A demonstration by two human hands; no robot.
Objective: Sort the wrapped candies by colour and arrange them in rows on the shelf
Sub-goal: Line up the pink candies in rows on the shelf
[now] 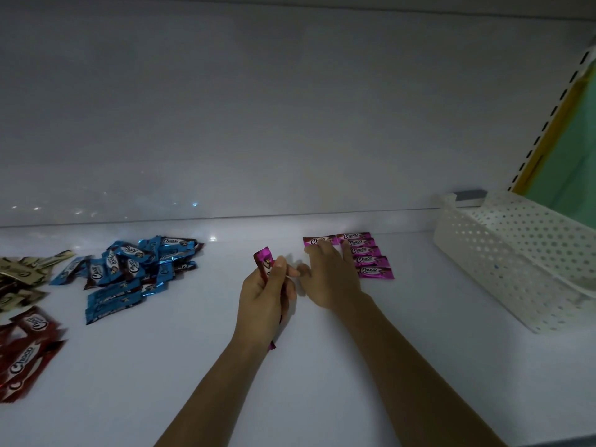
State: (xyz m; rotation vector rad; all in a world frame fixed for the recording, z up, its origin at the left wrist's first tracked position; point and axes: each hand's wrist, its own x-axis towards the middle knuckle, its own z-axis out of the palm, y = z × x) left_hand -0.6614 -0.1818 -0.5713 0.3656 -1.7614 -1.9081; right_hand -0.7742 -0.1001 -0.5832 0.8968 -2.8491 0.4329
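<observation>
On the white shelf (200, 350), several pink wrapped candies (371, 261) lie in a neat column near the back right. My right hand (329, 279) lies flat beside them, its straight fingers pressing on one more pink candy (317, 241) to the column's left. My left hand (267, 291) grips a small bunch of pink candies (264, 261), their ends sticking out above and below the fist. A loose pile of blue candies (129, 272) sits at the left. Red candies (25, 350) and gold candies (22, 279) lie at the far left edge.
A white perforated plastic basket (516, 253) stands on the shelf at the right, close to the pink column. The shelf's back wall (258, 124) rises behind everything. A slotted upright (548, 117) with yellow and green surfaces beyond it is at the far right.
</observation>
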